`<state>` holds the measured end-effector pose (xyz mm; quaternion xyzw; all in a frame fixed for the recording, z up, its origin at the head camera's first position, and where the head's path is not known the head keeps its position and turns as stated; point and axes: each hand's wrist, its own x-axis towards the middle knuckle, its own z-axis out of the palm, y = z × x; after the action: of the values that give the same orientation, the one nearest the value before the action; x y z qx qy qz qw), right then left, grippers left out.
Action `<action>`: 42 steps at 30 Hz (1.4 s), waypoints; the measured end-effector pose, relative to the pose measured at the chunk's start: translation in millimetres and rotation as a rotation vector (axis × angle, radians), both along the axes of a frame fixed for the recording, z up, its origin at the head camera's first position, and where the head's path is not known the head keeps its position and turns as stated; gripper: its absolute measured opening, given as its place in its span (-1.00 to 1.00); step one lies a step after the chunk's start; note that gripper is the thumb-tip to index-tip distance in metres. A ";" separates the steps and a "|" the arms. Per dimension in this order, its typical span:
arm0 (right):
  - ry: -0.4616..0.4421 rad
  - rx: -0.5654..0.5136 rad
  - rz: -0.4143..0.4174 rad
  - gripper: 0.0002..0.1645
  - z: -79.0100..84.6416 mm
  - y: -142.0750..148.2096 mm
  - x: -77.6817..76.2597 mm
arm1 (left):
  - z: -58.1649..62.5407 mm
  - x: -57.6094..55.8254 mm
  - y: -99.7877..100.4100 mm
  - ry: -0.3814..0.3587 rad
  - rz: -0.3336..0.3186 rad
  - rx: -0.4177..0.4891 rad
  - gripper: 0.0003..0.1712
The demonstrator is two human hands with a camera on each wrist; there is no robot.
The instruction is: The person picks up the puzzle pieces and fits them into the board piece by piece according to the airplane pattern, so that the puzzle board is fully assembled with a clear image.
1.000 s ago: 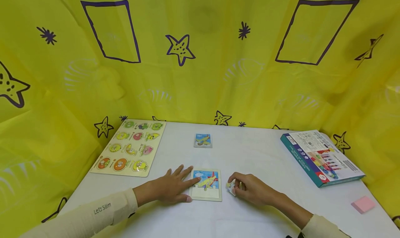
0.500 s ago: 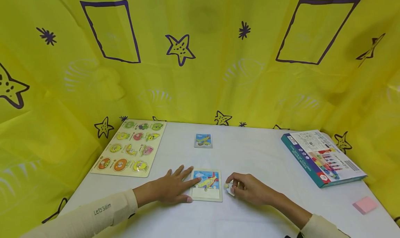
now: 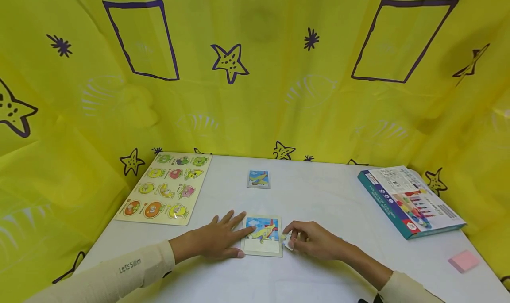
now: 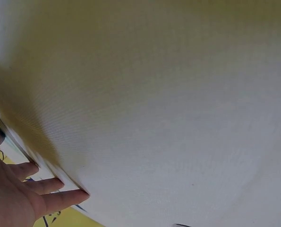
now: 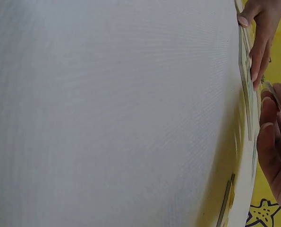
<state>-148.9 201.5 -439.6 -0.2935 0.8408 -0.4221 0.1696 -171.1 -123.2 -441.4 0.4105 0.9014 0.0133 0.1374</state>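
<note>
Fingers of the right hand (image 3: pixel 317 241) are pinched on a puzzle piece (image 3: pixel 287 242), held just beside the puzzle board (image 3: pixel 263 254), which is touched by the spread left hand (image 3: pixel 223 240). Fitting seems intended; alignment over the bare near strip (image 3: pixel 260 246) is called for. Beyond, an airplane card (image 3: pixel 259 179) is laid.

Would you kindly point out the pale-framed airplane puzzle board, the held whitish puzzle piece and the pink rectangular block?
Pale-framed airplane puzzle board (image 3: pixel 261 246), head view: its bare white lower area.
Held whitish puzzle piece (image 3: pixel 287 243), head view: its visible face.
Pink rectangular block (image 3: pixel 464 260), head view: its top face.
</note>
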 end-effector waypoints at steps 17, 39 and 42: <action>-0.121 -0.039 0.051 -0.57 -0.5 -9.9 0.9 | -1.8 0.8 -0.8 0.004 -0.002 -0.007 -0.19; -0.062 -0.104 0.088 -0.64 -3.5 -27.0 -4.1 | 1.4 -0.2 1.0 -0.002 0.001 -0.010 -0.18; -0.096 -0.115 0.092 -0.61 -3.9 -30.4 -4.1 | 1.0 -0.2 1.1 0.005 -0.002 -0.011 -0.18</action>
<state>-153.0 171.2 -443.5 -0.3206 0.7917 -0.4750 0.2116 -171.4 -122.1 -440.4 0.4109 0.9012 0.0072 0.1374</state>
